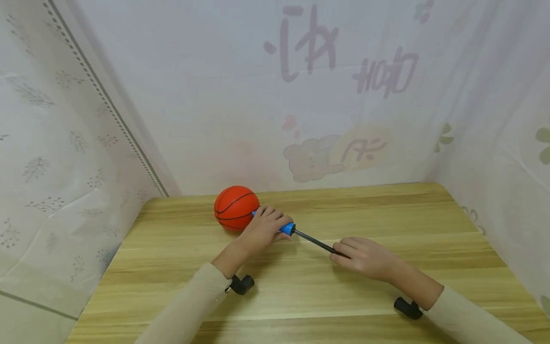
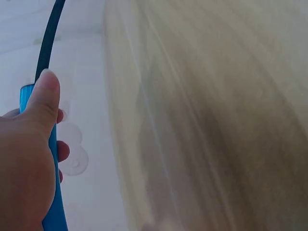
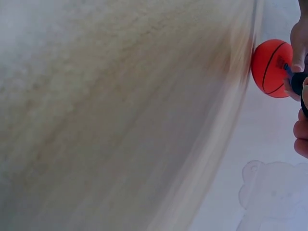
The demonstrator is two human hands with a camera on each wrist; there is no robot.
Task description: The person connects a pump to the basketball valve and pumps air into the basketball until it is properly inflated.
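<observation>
A blue hand pump (image 1: pixel 287 229) was held slantwise at the centre of the frame in the head view, above a wood-grained worktop (image 1: pixel 322 296). Its blue barrel was gripped by the left hand (image 1: pixel 265 228), with the fingers wrapped over it; in the left wrist view the thumb was seen laid along the barrel at the left edge, with fingertips showing on the far side. From the barrel's lower end a thin dark rod (image 1: pixel 313 240) was extended towards the lower right, and its outer end was gripped by the right hand (image 1: pixel 365 257), by which that end was mostly covered. An orange-red basketball (image 1: pixel 236 208) with black lines was placed left of centre, near the worktop's back edge. The pump's blue tip (image 1: pixel 254 213) was pointed at the ball's right side; whether the two were touching could not be told. Pale sleeves (image 1: pixel 185 296) were worn on both arms, and a black fitting (image 1: pixel 242 285) was seen beside each wrist. The background was filled by a whitish sheet (image 1: pixel 206 95), on which a faint bear (image 1: pixel 307 162) was printed right of centre and purplish lettering (image 1: pixel 309 45) at the upper right. Leafy sprigs (image 1: pixel 36 168) were printed along the left side.
</observation>
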